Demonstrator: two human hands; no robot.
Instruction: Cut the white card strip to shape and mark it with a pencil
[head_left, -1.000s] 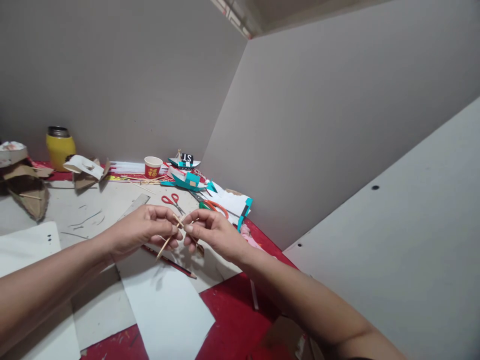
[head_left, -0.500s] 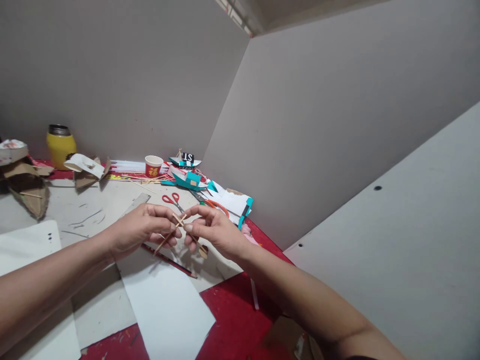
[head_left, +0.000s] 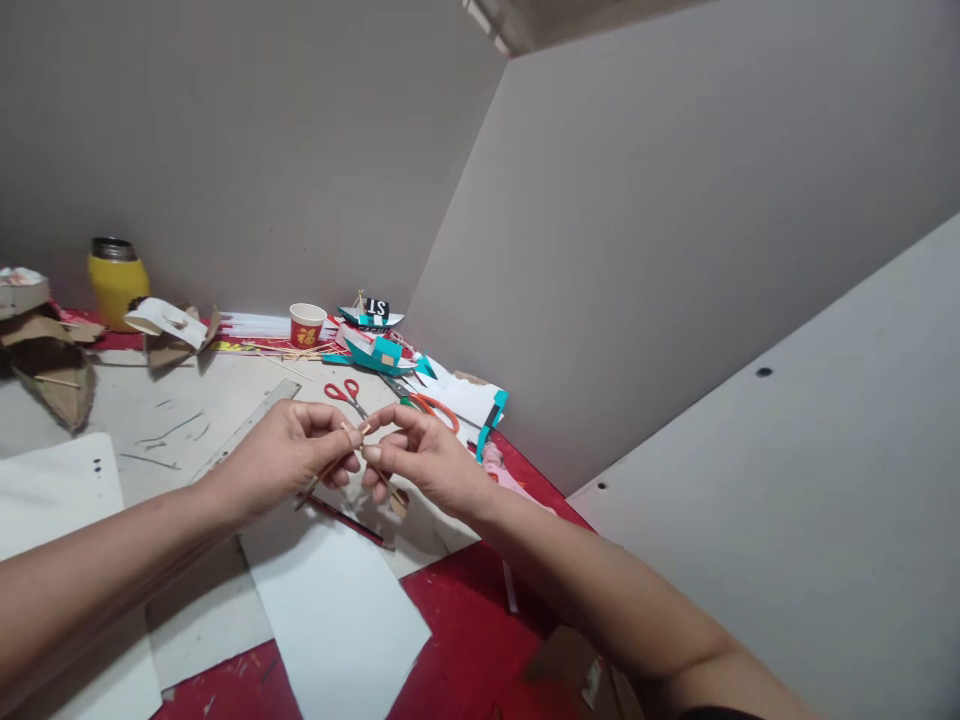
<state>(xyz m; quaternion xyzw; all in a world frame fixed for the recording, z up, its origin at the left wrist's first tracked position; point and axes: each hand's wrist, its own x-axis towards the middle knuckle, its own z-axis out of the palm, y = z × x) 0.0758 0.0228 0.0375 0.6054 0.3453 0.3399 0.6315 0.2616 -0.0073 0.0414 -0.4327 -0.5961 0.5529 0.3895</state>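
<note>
Two thin wooden sticks (head_left: 382, 481) cross each other between my hands, above the table's middle. My left hand (head_left: 304, 447) pinches them near the crossing with thumb and forefinger. From the other side my right hand (head_left: 416, 455) grips the same crossing. One stick has a small brown cardboard piece (head_left: 399, 502) at its lower end, below my right fingers. A dark red pencil (head_left: 349, 522) lies beneath the hands, partly over a white paper sheet (head_left: 337, 610). Just beyond the fingertips are red-handled scissors (head_left: 345, 392).
A metal ruler (head_left: 251, 425) lies left of the scissors. Farther back stand a paper cup (head_left: 307, 326), a yellow jar (head_left: 118, 285) and small teal boats (head_left: 373, 352). A cardboard boat (head_left: 60, 385) is at the left. Grey panels rise behind and right.
My left thumb has moved up and right onto the crossing of the sticks, covering part of it. The cardboard piece has shifted slightly left with the sticks.
</note>
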